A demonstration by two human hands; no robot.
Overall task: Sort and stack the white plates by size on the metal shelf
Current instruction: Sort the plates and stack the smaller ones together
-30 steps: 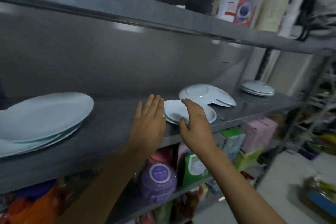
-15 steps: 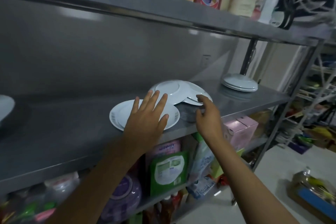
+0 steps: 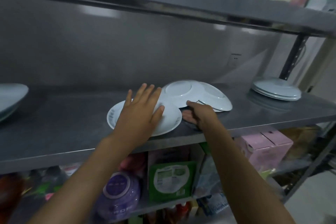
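Two hands (image 3: 140, 112), four groups of white plates (image 3: 276, 90), one metal shelf (image 3: 63, 129)

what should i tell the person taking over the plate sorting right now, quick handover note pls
Left hand: flat, fingers straight, pressing on the patterned-rim plate near the front of the metal shelf.
Right hand: fingers slid under the edge of the upturned plates, thumb on top, gripping them.
Done: a neat stack of plates sits at the right end; large plates lie at the far left.
Left: the upturned plates lean untidily on each other beside the patterned-rim plate; they probably need lifting, sorting by size and stacking.
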